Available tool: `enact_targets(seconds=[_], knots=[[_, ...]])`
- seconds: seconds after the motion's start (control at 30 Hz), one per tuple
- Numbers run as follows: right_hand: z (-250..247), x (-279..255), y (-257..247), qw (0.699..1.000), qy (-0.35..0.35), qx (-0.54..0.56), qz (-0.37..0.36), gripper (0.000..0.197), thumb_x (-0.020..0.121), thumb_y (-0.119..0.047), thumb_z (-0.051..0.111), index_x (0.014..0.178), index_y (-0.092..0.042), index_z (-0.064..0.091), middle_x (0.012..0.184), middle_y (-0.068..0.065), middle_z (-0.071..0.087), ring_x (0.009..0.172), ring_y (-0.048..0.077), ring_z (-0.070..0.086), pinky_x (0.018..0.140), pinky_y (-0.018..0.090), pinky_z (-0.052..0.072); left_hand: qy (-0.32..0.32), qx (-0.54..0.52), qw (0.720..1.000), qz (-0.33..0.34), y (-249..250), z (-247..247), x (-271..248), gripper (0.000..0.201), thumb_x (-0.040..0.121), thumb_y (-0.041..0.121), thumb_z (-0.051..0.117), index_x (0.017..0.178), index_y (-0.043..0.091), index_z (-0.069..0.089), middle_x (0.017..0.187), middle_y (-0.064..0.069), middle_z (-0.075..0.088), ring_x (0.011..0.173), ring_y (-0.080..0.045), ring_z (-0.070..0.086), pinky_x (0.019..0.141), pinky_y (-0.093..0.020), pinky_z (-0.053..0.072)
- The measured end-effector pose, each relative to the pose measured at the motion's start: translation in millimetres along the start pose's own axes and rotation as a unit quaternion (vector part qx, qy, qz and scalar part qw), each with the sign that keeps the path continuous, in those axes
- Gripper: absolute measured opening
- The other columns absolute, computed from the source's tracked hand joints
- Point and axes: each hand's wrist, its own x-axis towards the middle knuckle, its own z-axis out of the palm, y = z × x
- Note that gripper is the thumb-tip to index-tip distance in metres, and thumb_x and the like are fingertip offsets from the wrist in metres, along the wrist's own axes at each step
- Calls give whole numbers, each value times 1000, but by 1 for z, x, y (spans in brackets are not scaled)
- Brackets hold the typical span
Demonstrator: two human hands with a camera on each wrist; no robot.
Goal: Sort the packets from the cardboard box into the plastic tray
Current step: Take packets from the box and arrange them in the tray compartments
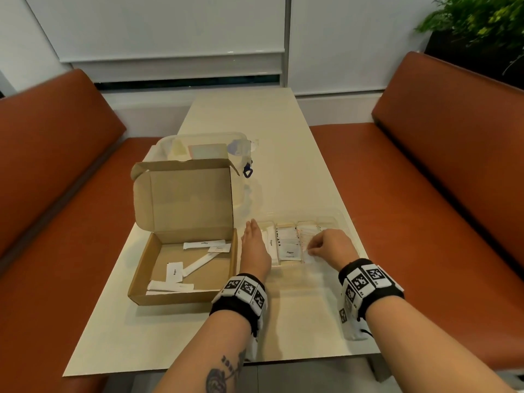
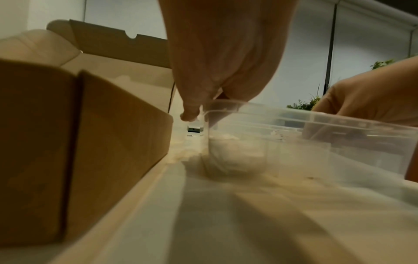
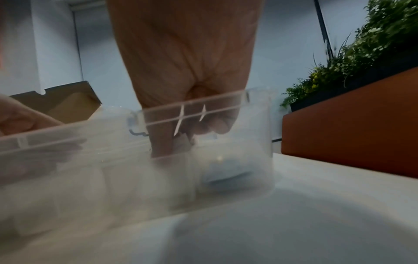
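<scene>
The open cardboard box [image 1: 141, 279] sits left of centre on the table and holds several white packets [image 1: 173, 272]. To its right lies the clear plastic tray [image 1: 334, 219], divided into compartments, with sugar and pepper packets [image 1: 289, 252] in its left slots. My left hand [image 1: 252, 245] lies with straight fingers along the tray's left wall [image 2: 208, 128], between box and tray. My right hand [image 1: 326, 246] reaches into a middle compartment, its fingers curled and pinching a small white packet [image 1: 307, 255]; through the tray wall the fingertips [image 3: 162, 142] show blurred around that packet [image 3: 182, 142].
A clear lidded container [image 1: 204, 148] stands behind the box's raised lid [image 1: 184, 194]. Orange benches [image 1: 425, 180] flank the narrow table [image 1: 255, 114]. A potted plant [image 1: 482, 24] is at the far right. Bare tabletop runs between the box and the near edge.
</scene>
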Motion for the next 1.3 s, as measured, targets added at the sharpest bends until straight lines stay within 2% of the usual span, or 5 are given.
enact_targets(seconds=[0.23,0.73,0.97,1.07,1.3], knots=[[-2,-2,-2,997,-26,-49,-47,38,69,-4,73,61,-23,40,70,-6,48,61,9,43,53,19,31,3,-11,1000,9,-3,0,-1,78,85,-21,26,152,10,1,161,-4,-2,148,-19,1,120,-27,7],[5,2,-7,997,-6,-73,-7,35,73,-2,67,59,-20,39,63,-3,49,62,16,48,59,26,41,-9,-39,999,-1,-2,-1,3,76,87,-18,31,152,11,4,160,-4,4,148,-17,4,119,-26,8],[-4,0,-76,992,97,4,-76,23,81,-26,68,70,-17,50,63,-6,50,59,9,44,50,23,31,35,-113,993,26,-4,-47,15,34,100,24,42,127,9,56,128,-11,59,119,-24,53,92,-25,38],[7,1,-118,989,73,45,-122,18,83,-27,67,74,-18,54,66,-8,52,61,6,46,53,20,33,47,-49,998,16,-24,-81,20,26,98,21,43,104,7,65,104,-12,66,90,-22,58,74,-26,39],[75,7,-176,985,-51,-30,-163,19,86,-7,58,103,-10,66,107,8,64,100,23,59,86,28,46,-8,226,972,-66,-106,-126,10,24,91,6,45,108,9,63,111,-12,65,103,-30,60,89,-40,50]])
